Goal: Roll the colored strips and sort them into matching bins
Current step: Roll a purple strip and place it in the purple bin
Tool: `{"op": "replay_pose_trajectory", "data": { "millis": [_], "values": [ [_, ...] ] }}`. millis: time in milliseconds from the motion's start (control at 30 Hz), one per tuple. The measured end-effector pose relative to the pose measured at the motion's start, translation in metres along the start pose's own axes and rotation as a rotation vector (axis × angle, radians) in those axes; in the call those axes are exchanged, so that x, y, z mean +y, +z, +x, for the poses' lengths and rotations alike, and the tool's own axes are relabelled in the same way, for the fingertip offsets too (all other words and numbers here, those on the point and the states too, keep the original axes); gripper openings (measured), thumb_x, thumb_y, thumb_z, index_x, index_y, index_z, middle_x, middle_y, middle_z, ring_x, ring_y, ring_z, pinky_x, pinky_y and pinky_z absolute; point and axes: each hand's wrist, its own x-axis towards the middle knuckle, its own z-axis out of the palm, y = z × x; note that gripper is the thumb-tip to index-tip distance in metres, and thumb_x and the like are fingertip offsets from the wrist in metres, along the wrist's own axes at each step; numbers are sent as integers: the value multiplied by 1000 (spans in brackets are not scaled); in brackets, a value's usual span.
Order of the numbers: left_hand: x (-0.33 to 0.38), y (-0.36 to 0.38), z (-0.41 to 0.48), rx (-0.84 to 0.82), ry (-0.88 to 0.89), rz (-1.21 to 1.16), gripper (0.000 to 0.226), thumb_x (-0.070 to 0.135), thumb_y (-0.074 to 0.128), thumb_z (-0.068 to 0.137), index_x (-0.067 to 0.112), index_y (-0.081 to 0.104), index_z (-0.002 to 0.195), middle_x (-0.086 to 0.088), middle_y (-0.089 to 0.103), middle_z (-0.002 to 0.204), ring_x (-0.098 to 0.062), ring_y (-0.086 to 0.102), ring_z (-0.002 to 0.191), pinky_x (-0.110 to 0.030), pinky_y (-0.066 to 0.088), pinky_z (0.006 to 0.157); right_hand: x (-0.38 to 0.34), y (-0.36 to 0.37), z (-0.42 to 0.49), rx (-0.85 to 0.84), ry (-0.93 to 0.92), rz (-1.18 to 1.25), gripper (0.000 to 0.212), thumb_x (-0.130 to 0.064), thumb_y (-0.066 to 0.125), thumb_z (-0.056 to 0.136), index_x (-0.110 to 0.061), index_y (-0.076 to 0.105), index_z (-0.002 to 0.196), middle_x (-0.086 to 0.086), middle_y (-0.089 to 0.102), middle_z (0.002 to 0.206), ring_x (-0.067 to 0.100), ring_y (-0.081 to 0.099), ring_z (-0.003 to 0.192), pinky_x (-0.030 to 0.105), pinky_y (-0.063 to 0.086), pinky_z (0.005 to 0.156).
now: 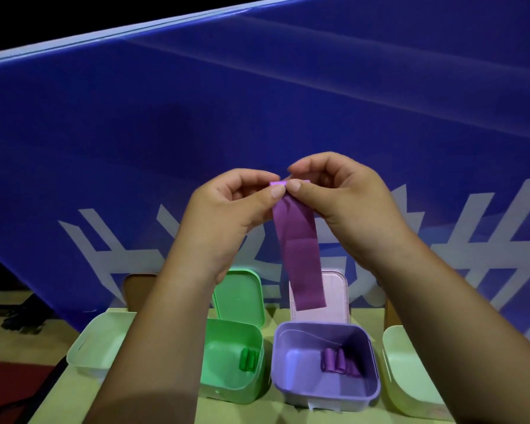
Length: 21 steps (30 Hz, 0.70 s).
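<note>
Your left hand [227,209] and right hand [346,206] were bare, and so were your left forearm [153,332] and right forearm [441,316] down to the frame's edge. Your thumbnails [277,191] were short and trimmed.

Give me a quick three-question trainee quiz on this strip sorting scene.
1. True or false: the purple strip is fully rolled.
2. Of the left hand and right hand, which pinches the strip's top end? A left only; B right only; C both.
3. Fill in: the purple bin holds purple ____.
Key: 1 false; 2 C; 3 rolls.
</note>
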Motion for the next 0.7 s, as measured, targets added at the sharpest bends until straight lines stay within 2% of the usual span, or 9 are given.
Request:
{"op": "replay_pose_trajectory", "data": {
  "millis": [133,267,333,400,467,567,700],
  "values": [
    [-2,0,3,14,35,70,22,5,82,91,17,81,110,-9,82,107,-30,79,108,-48,62,100,2,-1,-4,-3,13,13,22,-13,80,94,-18,75,114,0,81,104,15,78,100,29,63,89],
    [-1,-3,3,27,62,109,25,5,84,90,22,82,108,-5,82,106,-24,78,107,-42,61,98,5,-3,-5,-24,67,1,19,-30,78,97,-19,78,112,9,79,105,29,77,102,51,64,96],
    [-2,-3,2,20,63,116,26,5,85,89,24,83,108,-4,82,107,-23,78,108,-42,61,98,6,-4,-6,-13,73,-16,15,-30,77,98,-19,80,108,8,80,101,28,76,95,55,63,94],
    [-4,-2,1,16,56,103,27,4,84,89,22,82,110,-5,82,108,-24,78,109,-43,60,100,6,-4,-6,-4,64,-34,11,-27,77,99,-20,80,106,6,80,95,18,74,85,50,64,91],
    [-6,0,0,12,34,67,30,2,83,90,17,81,115,-8,81,111,-27,77,113,-42,60,102,7,-4,-5,8,63,-38,10,-24,79,97,-22,80,106,6,79,94,15,74,83,44,64,85],
    [-7,5,-2,16,-8,-16,26,4,80,94,8,77,119,-16,79,114,-30,77,113,-39,62,100,9,-4,-5,28,61,-8,13,-20,82,95,-21,79,108,10,80,96,17,76,85,38,63,84],
    [-9,8,-4,21,-27,-23,18,8,77,98,5,78,115,-15,80,111,-31,79,107,-40,63,95,6,-8,-10,12,43,-21,18,-15,80,95,-20,77,111,3,81,99,15,79,94,29,65,85]
  ]
}}
